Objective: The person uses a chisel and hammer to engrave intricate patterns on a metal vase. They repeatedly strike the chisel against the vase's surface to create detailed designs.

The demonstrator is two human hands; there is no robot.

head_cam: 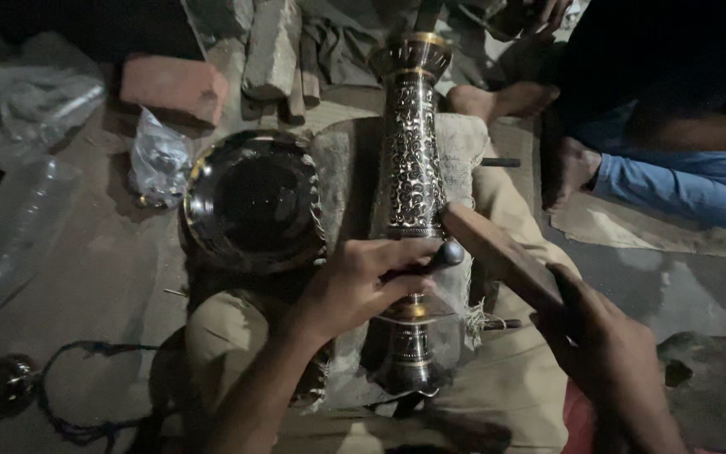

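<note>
While the engraved metal vase (412,160) lies lengthwise across a padded block (348,168) on the lap, steadied for chasing, left hand (355,286) grips a dark punch (434,259) against it; right hand (602,349) clasps a wooden mallet (497,252); round engraved tray (254,202) just beside

I sit on a dusty earthen floor (102,277), grey-brown and bare to my left. A round dark metal plate (254,202) with a scalloped brassy rim lies flat on it just ahead of my knee. Beside the plate sits a small knotted clear plastic bag (159,160), and beyond that a reddish brick (174,87) next to rough grey stones (269,46). Crumpled clear plastic sheeting (23,105) lies at the far left. A dark cord (69,395) loops across the floor near my left side. To my right a flattened piece of brown cardboard (632,231) rests on the ground.
</note>
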